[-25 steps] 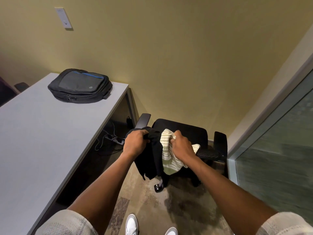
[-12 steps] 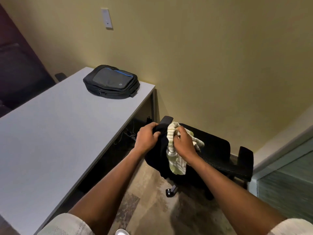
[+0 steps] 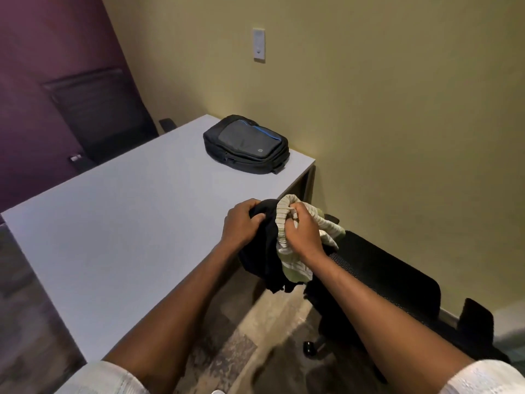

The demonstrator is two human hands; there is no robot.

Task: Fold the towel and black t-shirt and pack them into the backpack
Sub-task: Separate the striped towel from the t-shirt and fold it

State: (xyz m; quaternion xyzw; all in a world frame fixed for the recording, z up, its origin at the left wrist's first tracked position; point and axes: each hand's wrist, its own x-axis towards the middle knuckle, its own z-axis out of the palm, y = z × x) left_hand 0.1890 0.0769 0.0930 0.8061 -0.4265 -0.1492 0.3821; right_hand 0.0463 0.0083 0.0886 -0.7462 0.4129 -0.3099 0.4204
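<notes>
A single head-worn camera is looking forward and down from standing height, close over the person's outstretched forearms. It is facing the corner where the table is meeting the yellow wall, taking in the chair and floor below at right.

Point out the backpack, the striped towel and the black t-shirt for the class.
backpack (image 3: 246,143), head view, grey front panel.
striped towel (image 3: 284,220), head view, bunched fold beside the right hand.
black t-shirt (image 3: 262,251), head view, hanging cloth below the left hand.
</notes>
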